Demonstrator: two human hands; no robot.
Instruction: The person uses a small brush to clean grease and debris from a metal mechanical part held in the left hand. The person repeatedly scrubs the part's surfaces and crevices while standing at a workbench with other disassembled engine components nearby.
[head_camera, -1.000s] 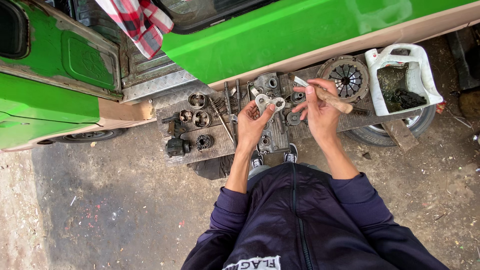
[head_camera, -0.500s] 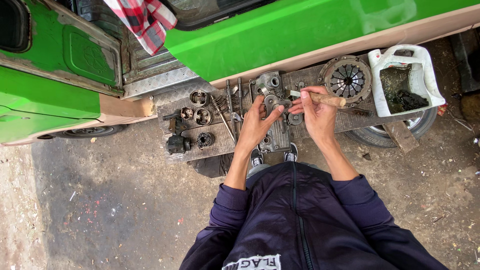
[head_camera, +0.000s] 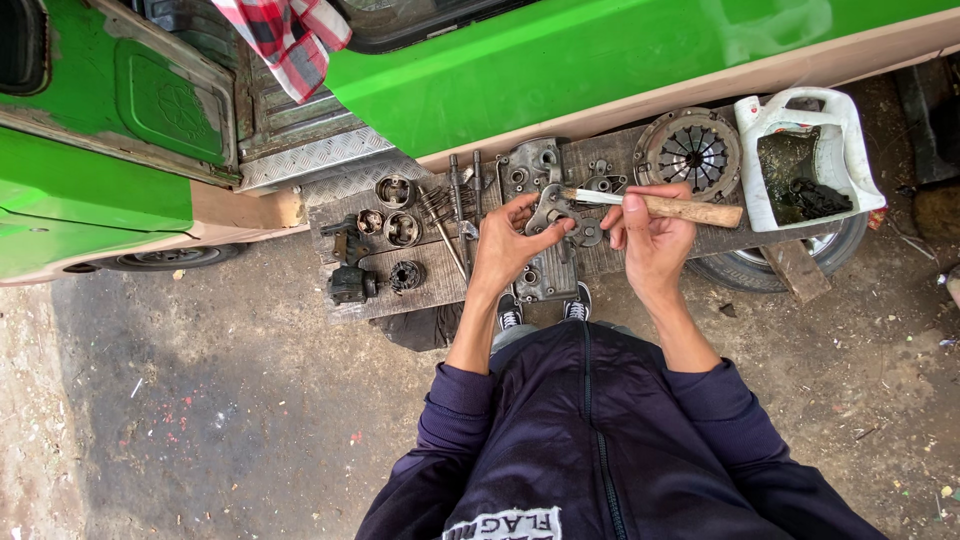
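Gripping a small grey metal bracket (head_camera: 548, 212) between thumb and curled fingers, the left hand (head_camera: 508, 250) lifts it clear of the weathered wooden plank (head_camera: 440, 282), likely so its faces can be reached from every side. The right hand (head_camera: 645, 238) is closed around the pale wooden handle of a brush (head_camera: 660, 207), whose bristle end meets the bracket from the right. Parts lie spread flat on the plank, seemingly to keep them off the dirt. Counted: one round clutch plate (head_camera: 690, 152) at the far right, one cut-open white plastic jug (head_camera: 808, 158) holding dark liquid beside it, four ring-shaped metal pieces (head_camera: 394, 190) at the left, one flat grey casing (head_camera: 530, 170) in the middle.
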